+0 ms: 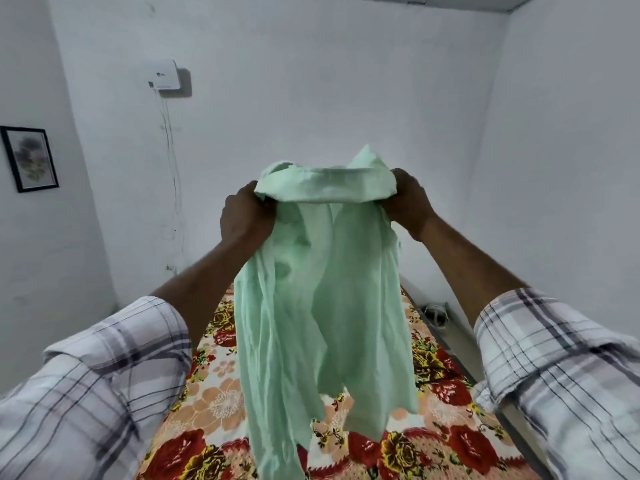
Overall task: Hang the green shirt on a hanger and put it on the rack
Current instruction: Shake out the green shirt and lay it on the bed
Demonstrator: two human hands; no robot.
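A pale green shirt (pixel 322 306) hangs in the air in front of me, above the bed. Its collar band is stretched flat between my two hands at the top. My left hand (pixel 246 216) grips the left end of the collar. My right hand (pixel 410 202) grips the right end. The shirt's body and front panels dangle loose and crumpled down to just above the bedspread. No hanger and no rack are in view.
A bed with a red, yellow and peach flowered spread (pixel 214 403) lies below the shirt. White walls surround it, with a framed picture (pixel 29 159) at left and a small white box with cables (pixel 164 75) on the far wall. A dark object (pixel 434 315) lies on the floor right of the bed.
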